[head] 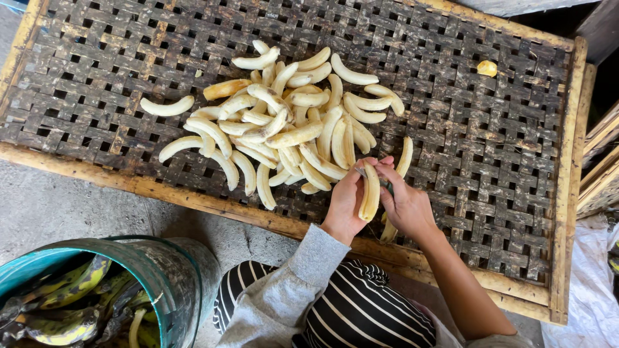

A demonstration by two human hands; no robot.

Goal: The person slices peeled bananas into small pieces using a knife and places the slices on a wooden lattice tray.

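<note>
- Tray of woven dark strips in a wooden frame fills the upper frame.
- Heap of peeled bananas lies at its centre, so much peeling looks done.
- Teal bucket, lower left, holds unpeeled bananas and skins, so work remains.
- Left hand grips a peeled banana, centre right.
- Right hand closes narrowly beside it on something too small to tell.

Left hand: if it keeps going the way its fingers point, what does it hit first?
The left hand holds a peeled banana and points up-frame. Straight on, it would probably first meet the near edge of the banana pile on the woven tray; depth unclear.
</note>
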